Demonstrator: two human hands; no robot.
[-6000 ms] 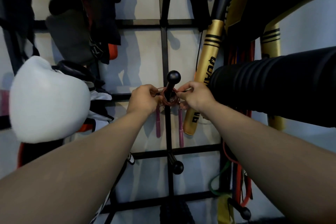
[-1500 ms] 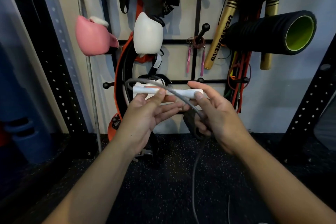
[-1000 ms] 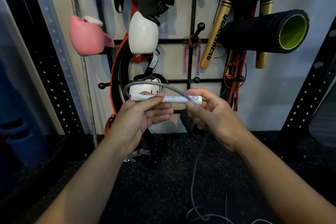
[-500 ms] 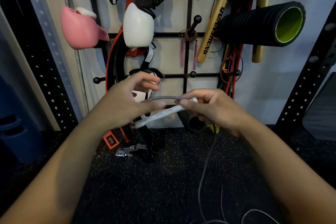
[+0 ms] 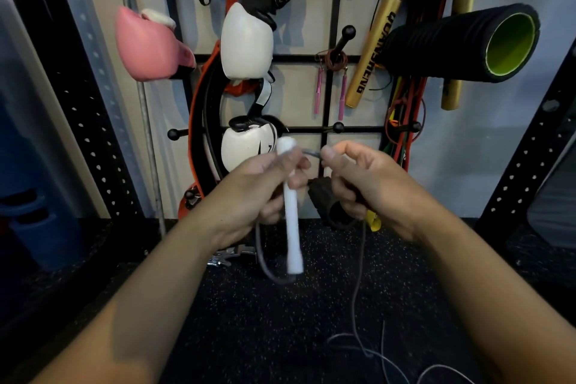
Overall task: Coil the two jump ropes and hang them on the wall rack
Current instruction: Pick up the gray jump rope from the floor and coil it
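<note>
1. Dark speckled rubber floor (image 5: 280, 337) meets a pale wall carrying a black metal grid wall rack (image 5: 335, 9).
2. On the rack hang a pink boxing glove (image 5: 149, 47), a white boxing glove (image 5: 246, 40), a black ribbed foam roller with a green core (image 5: 461, 44) and a gold baton with black lettering (image 5: 374, 40).
3. A coiled reddish jump rope with slim pink handles (image 5: 335, 58) hangs on a ball-tipped black peg (image 5: 343, 39), its handles dangling straight down.
4. The left hand (image 5: 258, 193) grips the white handles of the second jump rope (image 5: 291, 221), held roughly upright in front of the rack.
5. The right hand (image 5: 361, 181) pinches that rope's thin grey cord (image 5: 358, 274) between thumb and fingers, just beside the left hand.
6. The cord drops from both hands and trails loosely across the floor.
</note>
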